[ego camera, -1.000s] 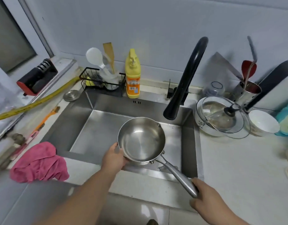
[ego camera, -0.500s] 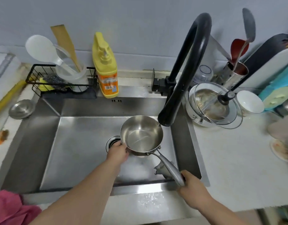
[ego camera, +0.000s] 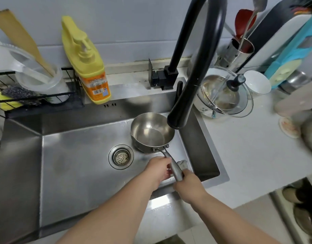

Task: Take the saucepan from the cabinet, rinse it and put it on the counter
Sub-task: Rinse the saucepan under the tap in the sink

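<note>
Steel filled most of the view: a wide stainless sink basin (ego camera: 72, 173) with a round perforated drain strainer (ego camera: 121, 156) near its middle. Just right of the drain, the small round stainless steel saucepan (ego camera: 151, 132) sat upright and low in the basin, its open mouth under the nozzle of the tall curved matte-black faucet (ego camera: 190, 81); whether its base touched the sink floor could not be told. No water showed at the nozzle. The pan's long grey metal handle (ego camera: 175, 169) ran toward the near right. The right hand (ego camera: 188, 186) was clenched around the near end of that handle. The left hand (ego camera: 159, 170) lay against the handle's left side, fingers curled at it, though how firmly it gripped was unclear. A crumpled grey cloth (ego camera: 182, 163) lay on the sink floor just right of the handle. On the far ledge stood a yellow pump bottle with an orange label (ego camera: 89, 67), and left of it a black wire rack (ego camera: 35, 97). On the white counter (ego camera: 248, 155) to the right rested a glass lid with a black knob (ego camera: 229, 95).
</note>
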